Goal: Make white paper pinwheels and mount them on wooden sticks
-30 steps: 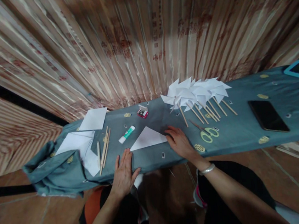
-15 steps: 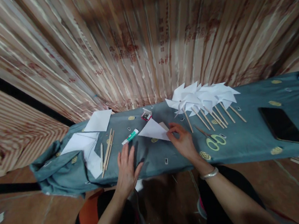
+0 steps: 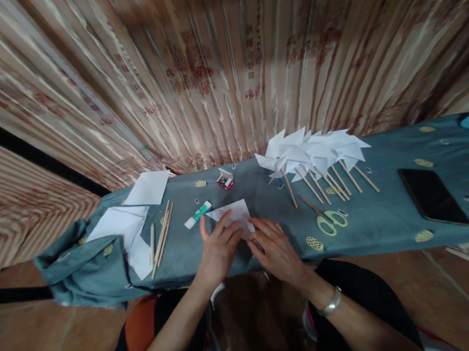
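A folded white sheet of paper [image 3: 238, 211] lies on the cloth in front of me. My left hand [image 3: 221, 246] rests on its lower part, fingers stretched out and spread over it, thumb pointing up toward a green-and-white glue stick [image 3: 199, 214]. At the paper's right edge, my right hand [image 3: 273, 247] grips it between thumb and forefinger; the fingers partly hide that edge. Beyond the paper stands a small open red box [image 3: 224, 180] with tiny things inside, too small to name. Scissors [image 3: 327, 220] with light green handles lie to the right.
Several white paper pinwheels [image 3: 311, 153] on wooden sticks lie at the back right. A black phone [image 3: 433, 196] is farther right. Leftward are loose wooden sticks [image 3: 163, 239], a white pencil-like stick [image 3: 152, 245] and white paper sheets [image 3: 116, 224]. A patterned curtain [image 3: 216, 77] hangs behind.
My left hand has moved right from beside the glue stick onto the paper. The paper has turned and come nearer me, and my right hand has shifted left and down with it.
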`<state>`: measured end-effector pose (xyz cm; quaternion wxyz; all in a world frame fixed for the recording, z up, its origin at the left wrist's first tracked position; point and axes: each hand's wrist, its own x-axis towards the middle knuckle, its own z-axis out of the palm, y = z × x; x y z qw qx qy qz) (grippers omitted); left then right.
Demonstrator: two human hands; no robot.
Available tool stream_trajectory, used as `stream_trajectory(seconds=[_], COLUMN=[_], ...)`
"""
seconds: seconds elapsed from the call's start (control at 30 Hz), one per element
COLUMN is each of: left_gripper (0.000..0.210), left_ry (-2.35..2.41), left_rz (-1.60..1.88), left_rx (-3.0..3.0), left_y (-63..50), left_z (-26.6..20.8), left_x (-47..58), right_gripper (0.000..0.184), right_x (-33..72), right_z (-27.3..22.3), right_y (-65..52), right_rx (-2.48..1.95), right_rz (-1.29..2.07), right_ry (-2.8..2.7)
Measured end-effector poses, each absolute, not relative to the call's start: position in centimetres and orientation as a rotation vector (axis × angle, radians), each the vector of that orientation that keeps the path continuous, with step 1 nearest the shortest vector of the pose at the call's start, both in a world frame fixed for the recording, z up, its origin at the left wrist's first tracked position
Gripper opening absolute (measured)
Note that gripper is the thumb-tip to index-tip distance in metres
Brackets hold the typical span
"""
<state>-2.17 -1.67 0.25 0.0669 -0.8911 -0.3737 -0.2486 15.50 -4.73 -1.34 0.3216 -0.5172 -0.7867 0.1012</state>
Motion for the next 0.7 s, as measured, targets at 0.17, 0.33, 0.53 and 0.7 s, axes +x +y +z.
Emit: stream_trajectory(seconds=[0.17,0.33,0.53,0.7], left_gripper=[0.019,0.016,0.016,0.017], left_ry=[-1.149,-1.115,-1.033,-1.009], left_rz=[-0.846,-0.931,-0.962,-0.903], left_rx=[-2.729,-2.737,-2.792,-2.798], left_y=[-0.8,-1.2,-2.3,-3.6], left_z=[0.6,1.6,1.9,1.7], left_x=[-3.3,-2.9,-1.6,-2.0], right_gripper=[0.037,0.060,0.044,0.027], right_x=[17.3,18.4,18.7,20.2], right_z=[-1.3,-1.8,-1.7,-1.7], right_y=[-4.0,-3.3,-3.2,-4.4], right_rx=[-1.333,-1.418,-1.332,-1.293], right_rz=[0.498,0.384,0.048,-0.165], right_ry=[-2.214,-2.240,-2.252,-2.191])
